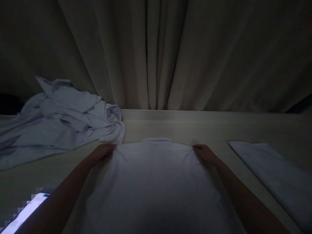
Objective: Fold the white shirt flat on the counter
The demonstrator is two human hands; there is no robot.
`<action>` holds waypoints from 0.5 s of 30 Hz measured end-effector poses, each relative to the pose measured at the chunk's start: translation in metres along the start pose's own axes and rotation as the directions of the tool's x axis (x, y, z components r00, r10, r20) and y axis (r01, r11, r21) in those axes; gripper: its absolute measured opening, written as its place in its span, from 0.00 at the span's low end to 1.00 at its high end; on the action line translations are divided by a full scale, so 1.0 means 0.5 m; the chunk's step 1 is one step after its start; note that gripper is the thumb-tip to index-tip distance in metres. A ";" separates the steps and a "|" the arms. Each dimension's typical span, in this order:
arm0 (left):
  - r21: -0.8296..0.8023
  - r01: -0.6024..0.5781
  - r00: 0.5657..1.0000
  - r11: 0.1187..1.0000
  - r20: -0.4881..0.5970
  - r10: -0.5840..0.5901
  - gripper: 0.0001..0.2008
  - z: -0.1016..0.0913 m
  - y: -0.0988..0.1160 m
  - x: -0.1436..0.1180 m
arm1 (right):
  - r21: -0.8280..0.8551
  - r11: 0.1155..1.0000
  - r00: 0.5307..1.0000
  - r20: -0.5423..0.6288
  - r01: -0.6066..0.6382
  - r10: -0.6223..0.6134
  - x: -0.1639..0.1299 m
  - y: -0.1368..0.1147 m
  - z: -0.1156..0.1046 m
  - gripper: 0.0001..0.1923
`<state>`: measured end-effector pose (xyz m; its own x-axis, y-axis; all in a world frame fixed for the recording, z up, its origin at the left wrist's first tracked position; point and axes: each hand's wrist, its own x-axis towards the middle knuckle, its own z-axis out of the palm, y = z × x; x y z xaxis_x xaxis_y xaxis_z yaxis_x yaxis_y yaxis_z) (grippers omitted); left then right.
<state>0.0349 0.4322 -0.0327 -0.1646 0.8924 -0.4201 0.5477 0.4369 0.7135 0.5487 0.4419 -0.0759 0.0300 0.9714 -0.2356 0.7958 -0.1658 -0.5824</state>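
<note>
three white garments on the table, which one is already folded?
The folded garment at the right edge: a neat flat rectangle. The shirt in the middle lies spread out under both hands, and the pile at left is crumpled.

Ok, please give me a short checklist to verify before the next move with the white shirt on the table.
1. White shirt lies flat, collar at the far side: ok.
2. Left hand on the left shoulder corner: ok.
3. Right hand on the right shoulder corner: ok.
4. Firm pinch on the cloth: cannot tell, too dark.
5. Crumpled shirts clear of the shirt: not ok, they reach the left hand.
6. Folded cloth lies apart on the right: ok.
</note>
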 end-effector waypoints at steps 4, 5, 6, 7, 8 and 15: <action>0.062 -0.006 1.000 0.998 -0.022 0.007 0.20 0.004 -0.008 0.009 | 0.022 0.999 0.999 -0.029 -0.031 0.032 0.004 0.003 0.005 0.12; 0.100 -0.022 0.999 0.995 -0.036 0.026 0.19 0.004 -0.007 0.012 | 0.017 0.999 0.998 -0.043 -0.050 0.051 0.006 0.005 0.005 0.12; 0.144 -0.039 0.997 0.989 -0.053 0.047 0.18 0.004 -0.006 0.016 | 0.011 0.998 0.996 -0.057 -0.069 0.070 0.008 0.007 0.006 0.11; 0.190 -0.055 0.995 0.980 -0.072 0.070 0.16 0.004 -0.005 0.020 | 0.002 0.996 0.994 -0.071 -0.088 0.088 0.010 0.008 0.007 0.11; 0.236 -0.065 0.991 0.969 -0.095 0.090 0.14 0.005 -0.003 0.025 | -0.009 0.995 0.991 -0.085 -0.104 0.103 0.012 0.009 0.008 0.11; 0.349 -0.060 0.974 0.935 -0.185 0.132 0.10 0.004 -0.005 0.043 | -0.064 0.986 0.954 -0.269 -0.157 0.134 -0.014 -0.043 0.010 0.10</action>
<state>0.0316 0.4500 -0.0446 -0.2396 0.9476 -0.2114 0.8087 0.3152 0.4966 0.5284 0.4380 -0.0655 0.2983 0.9499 -0.0932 0.8185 -0.3048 -0.4869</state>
